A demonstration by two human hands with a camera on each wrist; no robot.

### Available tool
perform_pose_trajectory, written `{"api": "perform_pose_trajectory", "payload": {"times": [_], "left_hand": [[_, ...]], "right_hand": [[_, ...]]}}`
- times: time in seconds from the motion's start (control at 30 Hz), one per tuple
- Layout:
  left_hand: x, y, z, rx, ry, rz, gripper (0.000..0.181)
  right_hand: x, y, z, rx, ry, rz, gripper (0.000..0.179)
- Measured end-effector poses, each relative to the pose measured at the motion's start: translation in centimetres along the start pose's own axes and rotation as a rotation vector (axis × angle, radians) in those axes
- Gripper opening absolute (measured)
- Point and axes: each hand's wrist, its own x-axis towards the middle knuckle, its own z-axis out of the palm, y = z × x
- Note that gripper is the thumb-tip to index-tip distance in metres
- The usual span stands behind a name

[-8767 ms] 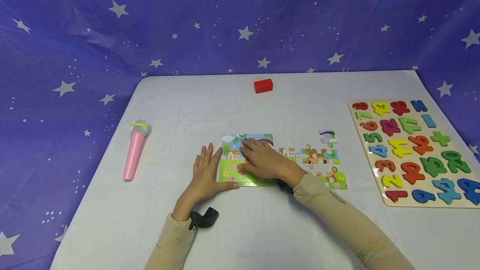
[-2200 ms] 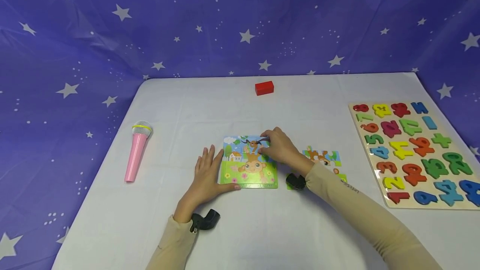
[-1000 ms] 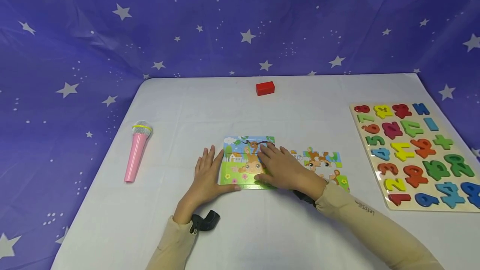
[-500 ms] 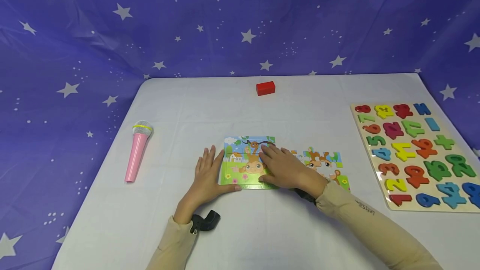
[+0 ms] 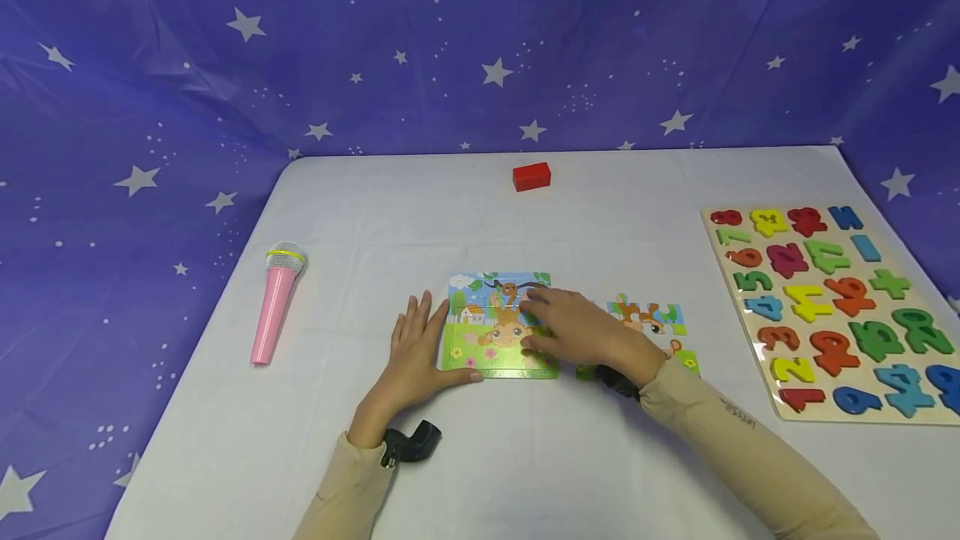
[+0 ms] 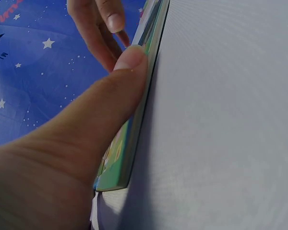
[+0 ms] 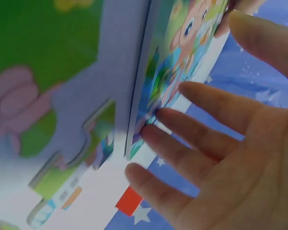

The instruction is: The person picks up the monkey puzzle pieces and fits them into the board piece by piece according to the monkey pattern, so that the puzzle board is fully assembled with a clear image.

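Closely seen from the right wrist, the right hand (image 5: 581, 327) extends its fingers, grasping nothing, fingertips at the puzzle tray (image 5: 510, 374) between both hands; the head view hides that palm, showing the left hand (image 5: 412, 348) outspread, unclenched, against the tray, which holds monkey-picture pieces; loose pieces (image 5: 651, 319) lie beside the right wrist, a board (image 5: 883, 308) of numbers farther right

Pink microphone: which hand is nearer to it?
Left. The left hand lies right of the microphone, at the left edge of the puzzle board; the right hand is farther off, at its right side.
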Motion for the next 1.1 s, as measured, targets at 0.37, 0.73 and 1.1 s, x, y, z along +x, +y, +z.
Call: {"api": "perform_pose_trajectory", "payload": {"times": [0.37, 0.73, 1.1], "left_hand": [[-0.1, 0.2, -0.1, -0.002, 0.013, -0.001, 0.109], [-0.1, 0.2, -0.1, -0.015, 0.023, 0.003, 0.109], [0.0, 0.1, -0.1, -0.012, 0.007, -0.004, 0.109]], "right_hand": [[-0.5, 1.6, -1.0, 0.067, 0.080, 0.061, 0.044], [-2.3, 4.4, -1.4, 0.069, 0.085, 0.150, 0.046], [-3.3, 5.7, -1.4, 0.091, 0.074, 0.224, 0.046]]}}
